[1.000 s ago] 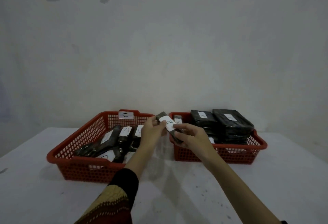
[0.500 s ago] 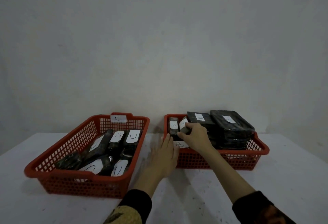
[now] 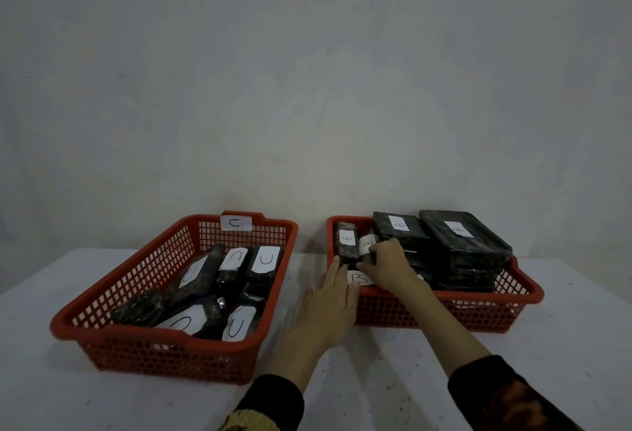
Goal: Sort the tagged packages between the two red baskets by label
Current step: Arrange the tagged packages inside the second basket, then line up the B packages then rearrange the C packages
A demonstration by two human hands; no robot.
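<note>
Two red baskets stand side by side on a white table. The left basket (image 3: 136, 276), tagged C at its back rim, holds several dark packages with white C labels (image 3: 265, 261). The right basket (image 3: 513, 297) has a B tag (image 3: 357, 278) on its front rim and holds stacked dark packages labelled B (image 3: 400, 225). My right hand (image 3: 388, 264) reaches into its left end, fingers closed around a small dark labelled package (image 3: 366, 244) beside another B package (image 3: 347, 241). My left hand (image 3: 333, 300) lies flat with fingers apart against the right basket's front left corner.
The white table (image 3: 376, 379) runs to a plain grey wall (image 3: 307, 88) close behind the baskets. A gap of bare table separates the two baskets. Dark sleeves cover both of my forearms at the bottom of the view.
The small package went from between both hands above the gap into the right basket's left end. My left hand let go and dropped to the basket's corner.
</note>
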